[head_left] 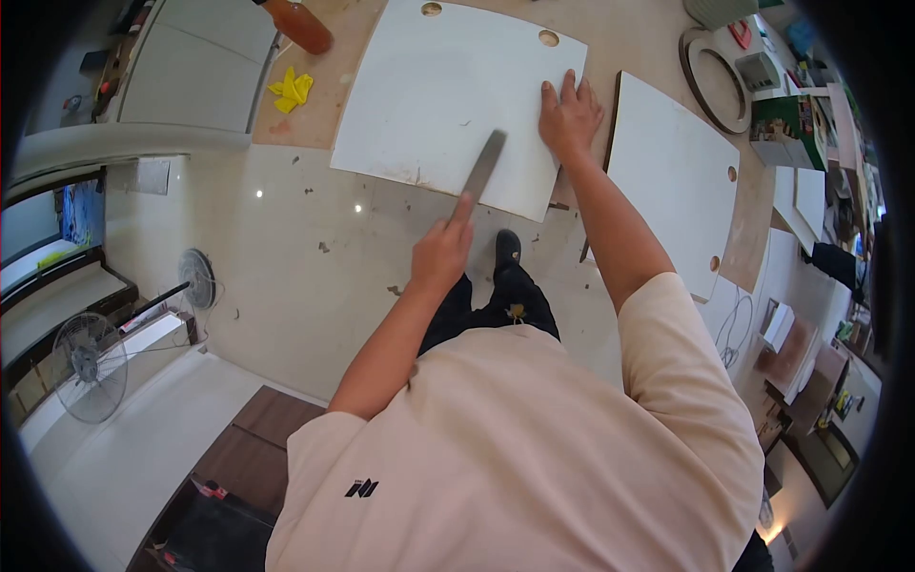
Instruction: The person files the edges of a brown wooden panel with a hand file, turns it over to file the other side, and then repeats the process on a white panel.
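Note:
My left hand (pixel 441 255) is closed around the near end of a flat metal file (pixel 488 157). The file points away from me, its far end overlapping the near edge of a white cabinet panel (pixel 448 86). Two round hinge holes show near that panel's far edge, and its near edge looks chipped and marked. My right hand (pixel 572 117) lies on the panel's right side with fingers stretched out and apart, holding nothing. A second white panel (pixel 672 172) with round holes rests just right of my right forearm.
A yellow cloth (pixel 292 89) and an orange bottle (pixel 303 27) are on the brown work surface (pixel 310 119) at left. Two fans (pixel 197 278) stand farther left. At right are a ring-shaped piece (pixel 715 81) and a green box (pixel 789 133). Small scraps dot the shiny floor (pixel 286 296).

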Available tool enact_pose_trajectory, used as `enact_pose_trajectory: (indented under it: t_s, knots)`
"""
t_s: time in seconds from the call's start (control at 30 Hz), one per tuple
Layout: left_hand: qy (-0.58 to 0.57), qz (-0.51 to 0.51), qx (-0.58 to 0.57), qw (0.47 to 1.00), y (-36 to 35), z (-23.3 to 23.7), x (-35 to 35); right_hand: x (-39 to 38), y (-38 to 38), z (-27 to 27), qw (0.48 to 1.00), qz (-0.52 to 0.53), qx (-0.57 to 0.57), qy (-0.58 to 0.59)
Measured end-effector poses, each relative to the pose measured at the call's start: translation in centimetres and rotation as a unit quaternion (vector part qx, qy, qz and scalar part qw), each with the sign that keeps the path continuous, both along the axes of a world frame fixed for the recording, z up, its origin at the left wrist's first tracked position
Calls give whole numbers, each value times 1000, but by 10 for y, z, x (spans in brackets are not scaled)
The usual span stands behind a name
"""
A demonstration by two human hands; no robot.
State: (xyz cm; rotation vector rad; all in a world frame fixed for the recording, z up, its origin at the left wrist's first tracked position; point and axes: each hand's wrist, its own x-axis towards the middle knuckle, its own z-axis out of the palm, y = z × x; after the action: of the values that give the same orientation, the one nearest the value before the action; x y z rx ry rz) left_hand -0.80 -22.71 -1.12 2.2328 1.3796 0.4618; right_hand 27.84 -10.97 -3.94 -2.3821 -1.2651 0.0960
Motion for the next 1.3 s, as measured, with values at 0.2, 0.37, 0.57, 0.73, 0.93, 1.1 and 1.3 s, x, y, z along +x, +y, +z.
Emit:
enact_pose_trajectory:
  t_s: [0.2, 0.37, 0.57, 0.73, 0.93, 1.1, 1.3]
  knots:
    - [9, 39, -5, 999, -19, 3, -59, 3, 2, -10, 998, -5, 36, -52]
    - [9, 35, -12, 999, -1, -13, -50, 3, 2, -8, 1000, 4, 8, -7]
    - [12, 11, 6, 1000, 16, 7, -30, 9, 4, -11, 998, 6, 27, -49]
    - [32, 38, -48, 998, -28, -4, -96, 6, -1, -17, 997, 13, 51, -57]
    - [49, -21, -31, 998, 28, 13, -9, 10, 1, -13, 999, 12, 27, -26]
    - [58, 55, -56, 995, -18, -3, -100, 10, 1, -18, 999, 12, 36, -29]
    - [44, 3, -61, 997, 33, 17, -11, 13, 2, -18, 999, 17, 22, -32]
